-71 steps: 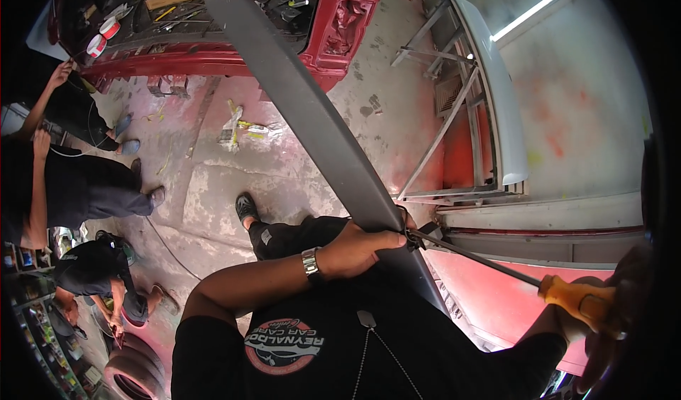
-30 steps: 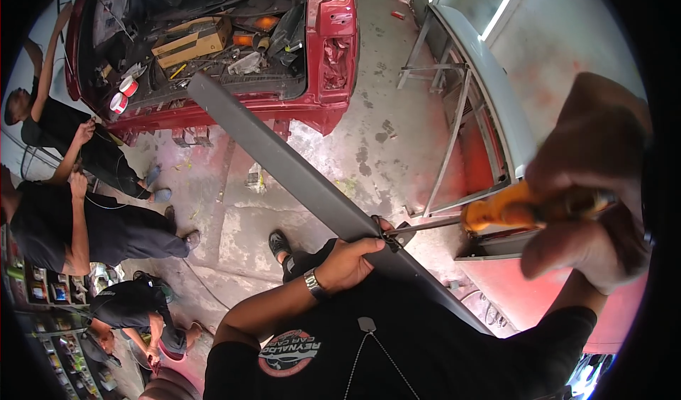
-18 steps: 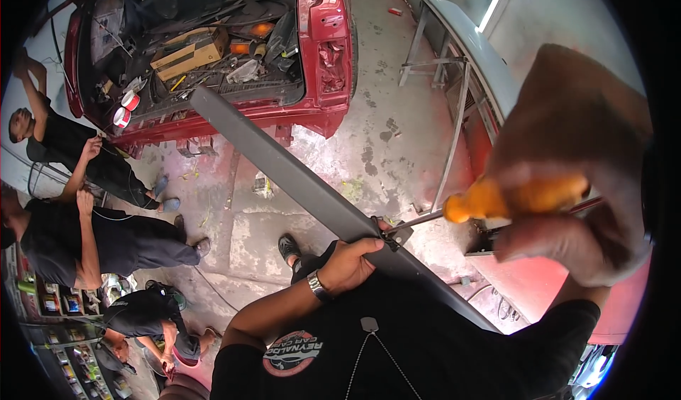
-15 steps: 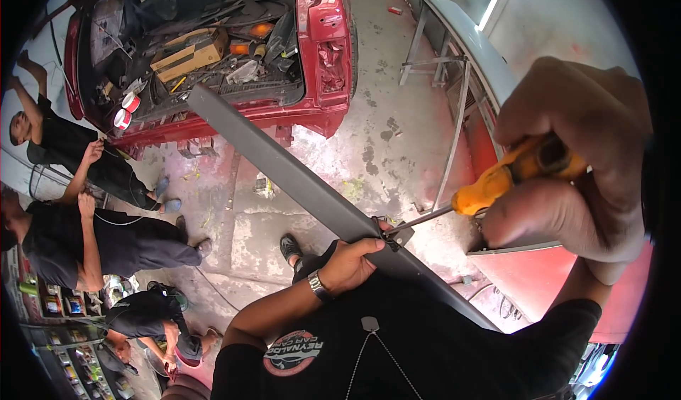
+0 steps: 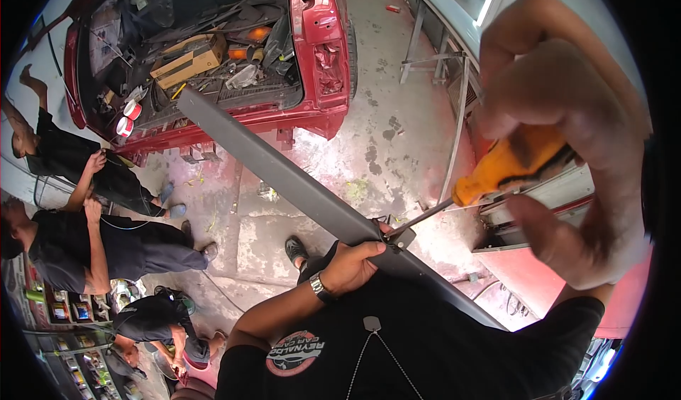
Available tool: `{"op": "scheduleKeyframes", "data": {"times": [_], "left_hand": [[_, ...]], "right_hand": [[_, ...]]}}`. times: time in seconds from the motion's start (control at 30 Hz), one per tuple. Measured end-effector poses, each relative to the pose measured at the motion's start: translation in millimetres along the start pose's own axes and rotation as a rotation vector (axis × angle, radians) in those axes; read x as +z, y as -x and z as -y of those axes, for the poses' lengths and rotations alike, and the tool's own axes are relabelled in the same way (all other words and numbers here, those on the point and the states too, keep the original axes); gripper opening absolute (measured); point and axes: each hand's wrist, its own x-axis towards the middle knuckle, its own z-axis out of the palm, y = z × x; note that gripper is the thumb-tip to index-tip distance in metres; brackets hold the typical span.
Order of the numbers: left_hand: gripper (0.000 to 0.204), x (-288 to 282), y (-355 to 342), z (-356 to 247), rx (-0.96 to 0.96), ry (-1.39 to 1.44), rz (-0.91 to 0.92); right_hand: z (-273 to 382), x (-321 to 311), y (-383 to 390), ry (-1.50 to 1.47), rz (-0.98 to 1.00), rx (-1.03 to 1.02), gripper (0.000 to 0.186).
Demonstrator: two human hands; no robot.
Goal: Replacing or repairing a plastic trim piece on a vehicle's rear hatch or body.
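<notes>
Bar [image 5: 277, 170]: was matte dk. grey, plain. Screwdriver [image 5: 514, 166]: hdl. was orange-yel. w/ blk. marks; shaft dull grey. Vehicle [image 5: 326, 27]: bodywork was glossy dk. red. Cargo floor [image 5: 273, 97]: was blk.-grey; carton [image 5: 191, 58] on it was tan w/ dk. band; tubs [image 5: 133, 109], L end of its near edge, were red & wht. Shop floor [image 5: 269, 219]: was grey, mottled pink & wht. Shirt [image 5: 397, 343]: was blk. w/ rd. red/wht. print. Watch [image 5: 318, 285]: was silver.

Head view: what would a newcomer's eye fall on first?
Probably the orange-handled screwdriver at the right, amid the large right fingers. Then the long grey bar slanting across the middle, held by the left fingers. Beyond it, at upper left, a red vehicle stands open.
</notes>
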Motion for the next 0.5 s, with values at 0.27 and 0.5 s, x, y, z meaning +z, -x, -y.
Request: {"op": "scheduleKeyframes", "data": {"times": [0.27, 0.5], "left_hand": [[0.031, 1.3, -0.4, 0.9, 0.009, -0.003, -0.020], [0.034, 3.2, 0.1, -2.5, -0.025, 0.028, 0.028]], "right_hand": [[-4.4, -27.9, 2.1, -0.061, 0.222, -0.160, 0.043], [-4.8, -20.6, 2.1, -0.204, 0.232, -0.100, 0.043]]}}
